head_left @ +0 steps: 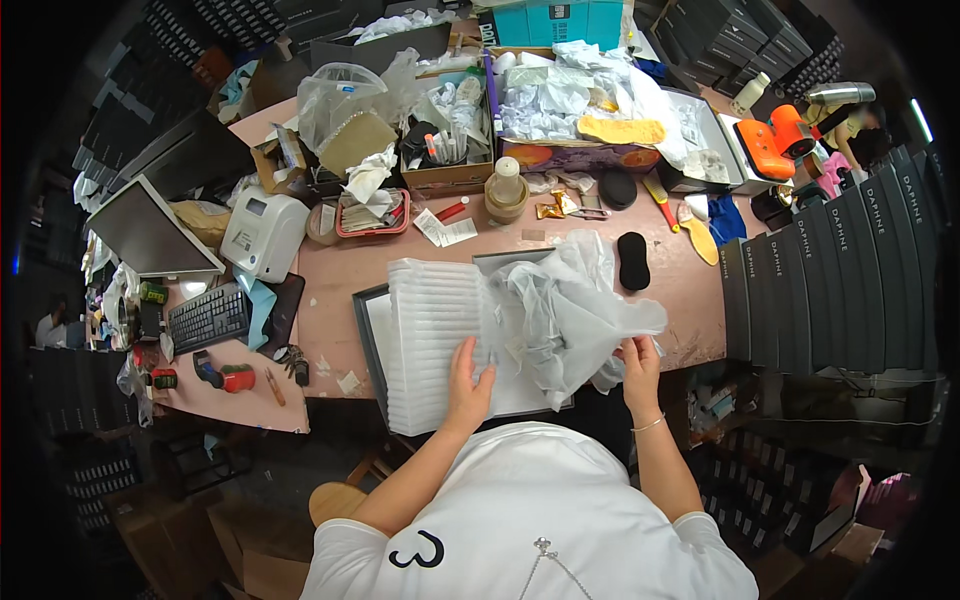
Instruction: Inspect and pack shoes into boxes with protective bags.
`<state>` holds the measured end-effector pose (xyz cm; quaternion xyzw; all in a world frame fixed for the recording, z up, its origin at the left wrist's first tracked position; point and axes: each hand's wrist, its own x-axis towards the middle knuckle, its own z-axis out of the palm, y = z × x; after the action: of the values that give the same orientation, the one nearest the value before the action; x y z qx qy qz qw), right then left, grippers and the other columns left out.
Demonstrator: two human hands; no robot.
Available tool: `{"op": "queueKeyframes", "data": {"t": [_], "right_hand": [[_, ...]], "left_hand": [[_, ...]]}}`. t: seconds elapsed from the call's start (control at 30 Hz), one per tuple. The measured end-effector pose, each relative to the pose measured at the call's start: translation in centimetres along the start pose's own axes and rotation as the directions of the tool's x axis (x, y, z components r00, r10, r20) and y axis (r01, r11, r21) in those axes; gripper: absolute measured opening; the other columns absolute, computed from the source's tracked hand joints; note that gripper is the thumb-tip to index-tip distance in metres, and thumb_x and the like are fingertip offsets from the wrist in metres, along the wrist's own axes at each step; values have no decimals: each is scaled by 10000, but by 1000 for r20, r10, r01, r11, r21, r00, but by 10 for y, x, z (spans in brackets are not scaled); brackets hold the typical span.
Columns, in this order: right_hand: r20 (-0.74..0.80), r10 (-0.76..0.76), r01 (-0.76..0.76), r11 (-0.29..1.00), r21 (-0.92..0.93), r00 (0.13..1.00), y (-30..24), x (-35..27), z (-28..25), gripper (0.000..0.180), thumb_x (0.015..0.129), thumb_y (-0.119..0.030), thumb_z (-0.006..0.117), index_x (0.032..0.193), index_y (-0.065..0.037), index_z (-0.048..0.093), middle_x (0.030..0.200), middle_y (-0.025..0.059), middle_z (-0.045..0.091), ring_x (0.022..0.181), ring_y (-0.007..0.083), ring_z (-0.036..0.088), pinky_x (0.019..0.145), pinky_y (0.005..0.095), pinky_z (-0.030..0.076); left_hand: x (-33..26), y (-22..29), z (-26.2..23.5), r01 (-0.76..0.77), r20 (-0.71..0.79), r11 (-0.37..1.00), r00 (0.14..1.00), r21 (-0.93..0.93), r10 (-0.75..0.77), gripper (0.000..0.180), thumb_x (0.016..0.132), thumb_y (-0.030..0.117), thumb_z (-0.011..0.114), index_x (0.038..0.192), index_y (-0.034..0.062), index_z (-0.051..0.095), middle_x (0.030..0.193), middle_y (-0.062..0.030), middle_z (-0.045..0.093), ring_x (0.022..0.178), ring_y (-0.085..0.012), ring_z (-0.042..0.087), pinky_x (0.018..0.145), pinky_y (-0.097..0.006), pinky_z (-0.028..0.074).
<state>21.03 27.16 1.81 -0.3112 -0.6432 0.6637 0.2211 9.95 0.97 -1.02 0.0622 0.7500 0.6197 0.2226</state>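
Left hand: (468,385) laid flat on the near end of the stack of white foam sheets (437,340), fingers (463,352) spread and pressing down, seemingly to keep the stack from sliding.

Right hand: (637,365) raised just off the counter's near edge, fingers (630,347) pinched together on the lower hem of the translucent plastic bag (565,305), apparently drawing it off or open.

Stack of white foam sheets: directly under the left fingers, running away from them across the open dark box (372,330); right edge tucked into the bag's mouth, so stack and bag touch.

Translucent plastic bag: crumpled, billowing up and left of the right fingers, between the two hands; held by one edge only, hence the loose droop.

Open dark box: beneath the stack, rim showing left of the left fingers; serves as a tray keeping the sheets squared.

Counter: (340,275) pink, cluttered; bare patch beyond the left fingers.

Black oval pad: (633,260) beyond the right fingers, apart from the bag, lying flat.

Label printer: (264,232) white, well left of the left fingers, beside the keyboard (208,318), kept clear of the working spot.

Row of dark boxes: (840,280) standing on edge far right of the right fingers, packed side by side.

Yellow insole: (620,130) far beyond both hands, atop white wrapping in a carton.
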Motion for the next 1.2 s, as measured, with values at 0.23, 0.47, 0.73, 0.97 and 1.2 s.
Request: {"op": "queueKeyframes", "data": {"t": [0.23, 0.47, 0.73, 0.97, 1.2], "right_hand": [[662, 651, -451, 750, -484, 371, -46, -42, -5, 182, 906, -161, 599, 1007, -21, 656, 873, 45, 659, 821, 125, 615, 748, 283, 514], [584, -109, 380, 850, -364, 804, -52, -12, 120, 714, 892, -216, 630, 1446, -4, 233, 1444, 194, 329, 1364, 245, 288, 1083, 403, 295], [538, 205, -288, 955, 74, 818, -75, 15, 59, 815, 866, -224, 555, 1501, -49, 74, 1526, 181, 148, 1403, 276, 178, 1117, 353, 178], [528, 351, -494, 856, 155, 773, -12, 37, 92, 769, 852, -336, 565, 1493, -130, 193, 1452, 147, 304, 1324, 230, 311, 1078, 331, 268], [509, -219, 508, 668, -543, 832, 5, 43, 119, 614, 885, -220, 547, 1387, 43, 311, 1364, 275, 394, 1282, 398, 381, 1044, 436, 342]], "left_hand": [[46, -33, -2, 68, 52, 925, 994, 373, -94, 557, 824, 192, 628, 1298, -35, 446, 1257, -244, 493, 1107, -362, 534, 903, -429, 453], [81, -27, -6, -9, 121, 855, 991, 519, -64, 385, 749, 132, 558, 1103, -18, 570, 1026, -294, 599, 1005, -454, 549, 885, -477, 436], [39, 92, -52, -133, 253, 954, 965, 268, 63, 528, 810, 277, 577, 1259, 9, 508, 1251, -223, 519, 1112, -345, 536, 961, -401, 410], [35, -2, 0, 116, 142, 730, 989, -673, -26, 901, 772, 421, 633, 1472, 85, 176, 1404, -132, 344, 1275, -265, 370, 1042, -390, 324], [23, -4, -14, -191, -136, 974, 969, 123, 207, 589, 862, 196, 631, 1357, -20, 395, 1340, -225, 437, 1229, -323, 453, 1015, -380, 373]]}}
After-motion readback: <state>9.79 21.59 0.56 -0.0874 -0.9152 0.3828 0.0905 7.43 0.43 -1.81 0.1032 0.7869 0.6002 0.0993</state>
